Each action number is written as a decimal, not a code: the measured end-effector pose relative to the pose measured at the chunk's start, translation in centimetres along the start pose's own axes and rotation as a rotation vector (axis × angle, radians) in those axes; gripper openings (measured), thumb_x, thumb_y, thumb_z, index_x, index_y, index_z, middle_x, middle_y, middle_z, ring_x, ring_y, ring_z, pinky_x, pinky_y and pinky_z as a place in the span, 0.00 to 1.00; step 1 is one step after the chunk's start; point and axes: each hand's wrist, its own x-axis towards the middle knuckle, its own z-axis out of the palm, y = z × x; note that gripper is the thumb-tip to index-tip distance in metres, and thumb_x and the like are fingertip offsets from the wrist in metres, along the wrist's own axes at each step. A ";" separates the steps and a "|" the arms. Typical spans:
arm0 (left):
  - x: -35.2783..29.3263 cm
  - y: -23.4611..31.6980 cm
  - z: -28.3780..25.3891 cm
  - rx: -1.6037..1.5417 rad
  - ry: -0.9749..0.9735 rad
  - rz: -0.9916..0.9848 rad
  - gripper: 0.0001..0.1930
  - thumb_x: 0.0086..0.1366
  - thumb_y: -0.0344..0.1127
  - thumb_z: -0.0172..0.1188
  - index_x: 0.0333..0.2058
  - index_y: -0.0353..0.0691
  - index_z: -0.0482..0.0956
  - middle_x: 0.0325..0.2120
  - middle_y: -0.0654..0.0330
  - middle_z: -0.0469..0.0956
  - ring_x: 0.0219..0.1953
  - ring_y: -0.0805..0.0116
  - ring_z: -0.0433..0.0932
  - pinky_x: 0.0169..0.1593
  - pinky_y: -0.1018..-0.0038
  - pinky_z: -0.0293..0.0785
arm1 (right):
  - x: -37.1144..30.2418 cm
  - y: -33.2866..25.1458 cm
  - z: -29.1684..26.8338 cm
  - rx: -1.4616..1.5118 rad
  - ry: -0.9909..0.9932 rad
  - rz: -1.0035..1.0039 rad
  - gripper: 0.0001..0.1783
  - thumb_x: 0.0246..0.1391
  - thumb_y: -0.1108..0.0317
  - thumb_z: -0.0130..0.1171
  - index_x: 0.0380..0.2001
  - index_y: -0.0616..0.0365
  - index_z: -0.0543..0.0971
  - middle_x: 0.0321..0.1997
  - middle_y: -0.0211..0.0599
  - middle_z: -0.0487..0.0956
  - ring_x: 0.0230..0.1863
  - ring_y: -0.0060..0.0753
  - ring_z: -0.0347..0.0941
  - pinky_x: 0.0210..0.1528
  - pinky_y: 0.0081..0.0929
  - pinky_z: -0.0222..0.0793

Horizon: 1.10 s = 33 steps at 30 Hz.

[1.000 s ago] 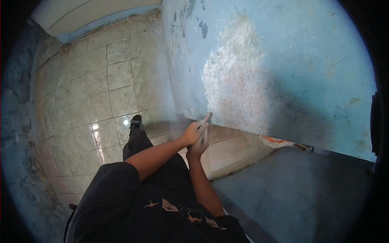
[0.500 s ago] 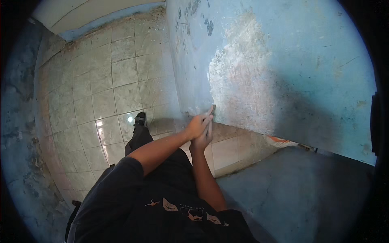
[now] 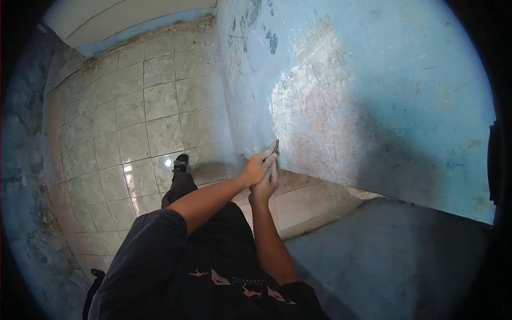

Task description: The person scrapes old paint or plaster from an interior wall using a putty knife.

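Observation:
Both my hands are closed together on a thin, flat scraper (image 3: 277, 145), mostly covered by my fingers. Its dark edge meets the blue wall (image 3: 405, 64) at the lower left border of a bare patch (image 3: 320, 106). The patch is rough, whitish at the top and pinkish brown lower down. My left hand (image 3: 255, 170) reaches across from the left, with its fingers along the tool. Just below and behind it, my right hand (image 3: 266, 188) grips the scraper from underneath, dusted pale at the fingers.
Pale glossy floor tiles (image 3: 130, 112) spread to the left, bordered by a stained, peeling wall (image 3: 24, 160). My shoe (image 3: 181, 162) stands on them. A white and orange sack (image 3: 364, 193) lies partly behind the wall's lower edge. A blue-grey surface (image 3: 368, 250) fills the lower right.
My view has shifted slightly. Both hands keep their hold on the scraper near the same patch border, with its edge turned a little more upright. Less of the sack shows now.

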 end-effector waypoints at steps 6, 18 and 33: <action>-0.6 -1.3 -0.8 0.061 0.054 0.153 0.26 0.76 0.47 0.48 0.65 0.36 0.67 0.38 0.37 0.81 0.40 0.58 0.81 0.49 0.65 0.74 | -0.9 0.9 0.5 0.041 -0.005 -0.074 0.27 0.74 0.58 0.48 0.67 0.67 0.68 0.56 0.37 0.76 0.50 0.25 0.75 0.50 0.22 0.72; 2.4 -1.2 -2.8 0.090 -0.056 0.056 0.25 0.77 0.45 0.47 0.63 0.33 0.70 0.42 0.36 0.80 0.45 0.49 0.81 0.53 0.63 0.72 | 1.8 2.4 1.6 0.035 0.037 0.011 0.26 0.75 0.59 0.46 0.66 0.66 0.69 0.58 0.39 0.77 0.51 0.30 0.76 0.51 0.27 0.74; 4.3 -0.9 -4.7 0.097 -0.059 0.012 0.28 0.77 0.47 0.47 0.67 0.35 0.64 0.46 0.39 0.80 0.49 0.54 0.79 0.57 0.67 0.70 | 2.4 1.2 5.3 0.144 -0.029 -0.003 0.32 0.74 0.54 0.46 0.70 0.66 0.62 0.64 0.39 0.72 0.58 0.30 0.73 0.57 0.26 0.71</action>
